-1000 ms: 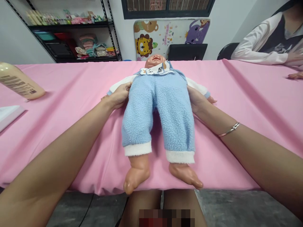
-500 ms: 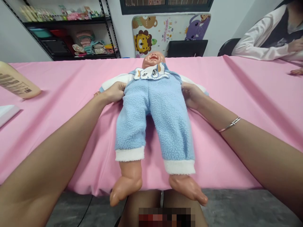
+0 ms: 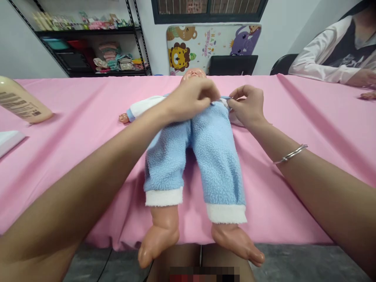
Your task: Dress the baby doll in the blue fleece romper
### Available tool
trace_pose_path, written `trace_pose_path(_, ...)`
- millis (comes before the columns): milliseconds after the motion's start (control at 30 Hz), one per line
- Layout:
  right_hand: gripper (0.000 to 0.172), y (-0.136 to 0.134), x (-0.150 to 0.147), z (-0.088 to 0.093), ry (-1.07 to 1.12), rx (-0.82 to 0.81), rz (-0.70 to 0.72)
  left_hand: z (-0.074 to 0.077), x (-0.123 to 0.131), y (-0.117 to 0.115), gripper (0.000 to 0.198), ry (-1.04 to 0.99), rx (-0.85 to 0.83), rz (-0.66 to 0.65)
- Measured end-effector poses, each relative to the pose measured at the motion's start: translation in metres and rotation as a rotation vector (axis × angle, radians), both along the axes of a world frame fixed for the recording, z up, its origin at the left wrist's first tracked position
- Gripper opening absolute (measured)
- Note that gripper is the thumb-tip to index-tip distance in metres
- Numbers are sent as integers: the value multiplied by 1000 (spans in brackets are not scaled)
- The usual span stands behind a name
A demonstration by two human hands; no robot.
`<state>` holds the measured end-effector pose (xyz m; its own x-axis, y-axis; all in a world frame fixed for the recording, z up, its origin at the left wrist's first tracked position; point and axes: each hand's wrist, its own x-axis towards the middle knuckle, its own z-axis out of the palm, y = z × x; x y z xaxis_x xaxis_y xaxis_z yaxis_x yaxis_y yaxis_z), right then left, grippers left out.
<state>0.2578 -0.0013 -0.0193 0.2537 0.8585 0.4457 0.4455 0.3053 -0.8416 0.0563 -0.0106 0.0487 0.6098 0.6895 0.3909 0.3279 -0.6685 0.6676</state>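
Note:
A baby doll [image 3: 194,74] lies on its back with its bare feet toward me, in fleecy light-blue trousers [image 3: 217,156] with white cuffs and a blue-and-white top [image 3: 147,105]. Across its chest reaches my left hand [image 3: 194,98], fingers curled in near the waist; what they grip there is hidden. On the doll's other side, my right hand [image 3: 249,103] pinches the edge of the top between thumb and fingers, slightly raised. The chest and the face's lower part are mostly covered by my left hand.
A pink cloth [image 3: 88,94] covers the table. At the left are a cream bottle [image 3: 23,102] and a white flat object [image 3: 10,141]. Behind stand a black shelf rack [image 3: 88,31] and a dark screen [image 3: 233,64]. Another person [image 3: 331,51] sits at the right.
My left hand has left the trousers' side and moved right, over the doll's chest. My right hand has risen from the trousers' side to the top's edge. The view has tilted up slightly.

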Motion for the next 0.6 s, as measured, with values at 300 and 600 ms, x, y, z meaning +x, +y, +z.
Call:
trace_pose_path(300, 31, -18, 0, 3, -407, 71, -8, -19, 52, 27, 36, 259, 174, 189)
trace_pose_path(600, 44, -11, 62, -4, -834, -555, -198, -26, 40, 16, 56, 151, 188, 190)
